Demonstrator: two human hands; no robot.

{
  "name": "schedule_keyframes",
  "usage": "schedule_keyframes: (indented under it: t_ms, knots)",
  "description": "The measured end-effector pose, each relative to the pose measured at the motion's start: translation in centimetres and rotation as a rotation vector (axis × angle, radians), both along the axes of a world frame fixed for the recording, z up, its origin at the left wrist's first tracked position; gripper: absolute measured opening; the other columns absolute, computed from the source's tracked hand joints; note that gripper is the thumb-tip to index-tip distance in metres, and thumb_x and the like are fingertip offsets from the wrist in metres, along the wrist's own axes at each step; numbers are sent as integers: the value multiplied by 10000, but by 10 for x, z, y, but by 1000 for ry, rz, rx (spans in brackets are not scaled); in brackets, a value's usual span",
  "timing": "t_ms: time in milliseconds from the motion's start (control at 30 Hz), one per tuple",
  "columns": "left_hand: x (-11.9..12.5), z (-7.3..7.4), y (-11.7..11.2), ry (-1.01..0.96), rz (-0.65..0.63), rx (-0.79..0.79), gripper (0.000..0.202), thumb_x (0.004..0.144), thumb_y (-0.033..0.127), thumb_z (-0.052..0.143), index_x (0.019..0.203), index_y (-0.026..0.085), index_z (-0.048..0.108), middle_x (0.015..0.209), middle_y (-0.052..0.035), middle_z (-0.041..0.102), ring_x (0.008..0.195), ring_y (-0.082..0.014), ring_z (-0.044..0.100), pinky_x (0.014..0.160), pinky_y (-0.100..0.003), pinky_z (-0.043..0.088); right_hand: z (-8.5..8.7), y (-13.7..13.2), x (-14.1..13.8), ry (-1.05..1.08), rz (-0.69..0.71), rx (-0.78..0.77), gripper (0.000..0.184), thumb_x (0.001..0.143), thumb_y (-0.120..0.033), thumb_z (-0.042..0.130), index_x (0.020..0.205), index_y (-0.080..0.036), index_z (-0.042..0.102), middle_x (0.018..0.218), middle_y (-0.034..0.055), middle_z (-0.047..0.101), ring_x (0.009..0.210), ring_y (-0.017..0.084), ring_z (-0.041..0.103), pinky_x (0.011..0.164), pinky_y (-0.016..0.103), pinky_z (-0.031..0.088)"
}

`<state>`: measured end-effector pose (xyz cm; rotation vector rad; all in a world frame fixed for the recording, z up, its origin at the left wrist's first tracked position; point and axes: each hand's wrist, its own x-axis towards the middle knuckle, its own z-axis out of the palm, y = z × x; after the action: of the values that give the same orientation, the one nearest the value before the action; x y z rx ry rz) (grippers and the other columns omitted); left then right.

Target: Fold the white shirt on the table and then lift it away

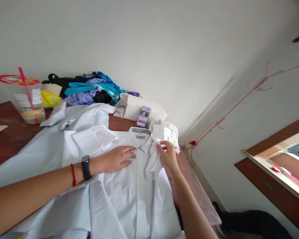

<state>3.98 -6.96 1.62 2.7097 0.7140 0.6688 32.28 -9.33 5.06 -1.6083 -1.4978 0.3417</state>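
White shirt (124, 196) laid out on table (121, 123), near centre. Left hand (118, 159) rested flat on its chest, fingers spread; folded sleeve (153, 162) at right pinched by right hand (168, 154). Probably light, soft, easily creased; best gripped at collar (147, 145) or seams.

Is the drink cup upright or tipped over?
Upright: the cup rests base-down on the table, its red lid on top and straw poking up.

Soft light, apparently from the right; faint shadow (208, 107) streaks the wall (164, 43); edges stretch, one patch (143, 116) pixelated.
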Motion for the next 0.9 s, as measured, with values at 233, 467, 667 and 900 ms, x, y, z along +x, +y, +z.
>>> schedule_keyframes:
  t_ms: [233,467,667,900]
  knots:
    - [0,-1,0,-20,-12,13,284,995,237,554,1248,241,681,1476,-99,561,1326,-275,571,1123,-426,474,-2,0,-1,3,3,4,321,817,-507,609,871,-196,668,998,85,676,757,213,627,653,322,487]
    - [0,-2,1,-14,-8,29,280,999,245,554,1251,246,675,1478,-90,559,1326,-257,568,1126,-403,470,0,-2,-3,8,14,-1,310,829,-494,597,878,-196,667,1014,83,681,768,213,626,659,321,485]
    - [-1,1,-1,-11,-7,18,282,996,233,550,1245,239,682,1475,-97,561,1320,-265,576,1120,-406,477,-1,-2,-3,-1,9,3,307,828,-491,606,883,-196,674,1025,85,682,777,218,633,675,331,492]
    - [-1,0,0,-45,-14,22,278,992,245,555,1236,244,688,1464,-97,573,1300,-273,592,1110,-411,489,2,-3,-4,23,6,29,287,830,-488,613,853,-207,669,995,76,691,759,210,629,643,315,490]
